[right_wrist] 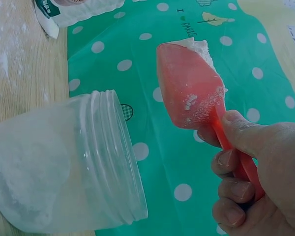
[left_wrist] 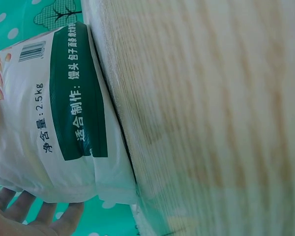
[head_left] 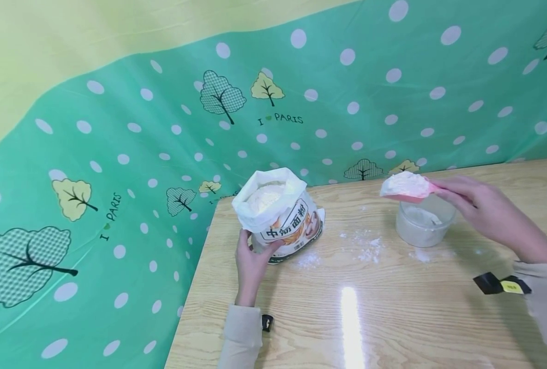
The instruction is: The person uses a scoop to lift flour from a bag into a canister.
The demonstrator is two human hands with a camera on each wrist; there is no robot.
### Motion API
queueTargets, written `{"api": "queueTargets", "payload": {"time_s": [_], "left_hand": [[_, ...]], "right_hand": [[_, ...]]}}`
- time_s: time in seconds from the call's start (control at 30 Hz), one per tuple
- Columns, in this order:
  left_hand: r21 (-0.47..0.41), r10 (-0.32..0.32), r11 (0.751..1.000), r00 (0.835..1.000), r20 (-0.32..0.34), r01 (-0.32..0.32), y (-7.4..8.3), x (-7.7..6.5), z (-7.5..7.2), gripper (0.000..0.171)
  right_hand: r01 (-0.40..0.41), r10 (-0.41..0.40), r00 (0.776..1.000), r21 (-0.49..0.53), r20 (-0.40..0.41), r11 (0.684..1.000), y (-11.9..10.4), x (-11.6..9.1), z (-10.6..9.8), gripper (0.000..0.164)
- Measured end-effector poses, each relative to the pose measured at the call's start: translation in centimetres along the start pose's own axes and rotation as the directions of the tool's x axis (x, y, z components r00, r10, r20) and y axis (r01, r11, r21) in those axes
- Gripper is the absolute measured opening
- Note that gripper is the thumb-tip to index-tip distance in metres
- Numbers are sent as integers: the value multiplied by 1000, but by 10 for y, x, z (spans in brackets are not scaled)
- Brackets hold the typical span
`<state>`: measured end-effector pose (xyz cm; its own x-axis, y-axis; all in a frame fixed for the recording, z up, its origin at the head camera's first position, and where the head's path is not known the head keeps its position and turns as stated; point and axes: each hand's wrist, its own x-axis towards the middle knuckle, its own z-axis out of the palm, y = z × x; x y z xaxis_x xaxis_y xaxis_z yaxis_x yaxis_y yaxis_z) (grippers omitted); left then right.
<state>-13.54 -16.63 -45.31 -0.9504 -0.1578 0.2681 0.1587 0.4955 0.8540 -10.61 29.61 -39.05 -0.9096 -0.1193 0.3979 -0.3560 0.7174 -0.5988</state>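
Observation:
My right hand (head_left: pixel 478 207) grips the handle of a pink scoop (right_wrist: pixel 189 86) heaped with white flour (head_left: pixel 407 183). In the head view the scoop is over the rim of a clear jar (head_left: pixel 421 233), which has some flour inside. My left hand (head_left: pixel 253 264) holds the lower side of a white flour bag (head_left: pixel 291 225), thumb on the front and fingers round the side. The bag stands on the table with its top rolled open, flour (head_left: pixel 266 197) showing within. The left wrist view shows the bag's green label band (left_wrist: pixel 78 98) close up.
Spilled flour (head_left: pixel 370 251) dusts the wooden table (head_left: pixel 310 318) between bag and jar. A green polka-dot cloth (head_left: pixel 328 107) hangs behind the table and along its left side. A bright light reflection (head_left: pixel 351 323) lies on the tabletop near the front.

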Motion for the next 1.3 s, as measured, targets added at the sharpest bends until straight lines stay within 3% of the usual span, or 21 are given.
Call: {"api": "queueTargets", "payload": {"time_s": [0.4, 0.67, 1.3], "left_hand": [[5, -15, 1000, 1000, 1, 15, 1, 1, -1, 83], [25, -29, 999, 1000, 4, 29, 0, 1, -1, 84], [9, -29, 1000, 1000, 4, 29, 4, 0, -1, 85]], "right_hand": [[-40, 39, 999, -46, -15, 998, 8, -7, -4, 30], [-13, 9, 999, -86, -45, 996, 14, -12, -6, 26], [-84, 78, 996, -197, -38, 977, 31, -27, -15, 27]]}}
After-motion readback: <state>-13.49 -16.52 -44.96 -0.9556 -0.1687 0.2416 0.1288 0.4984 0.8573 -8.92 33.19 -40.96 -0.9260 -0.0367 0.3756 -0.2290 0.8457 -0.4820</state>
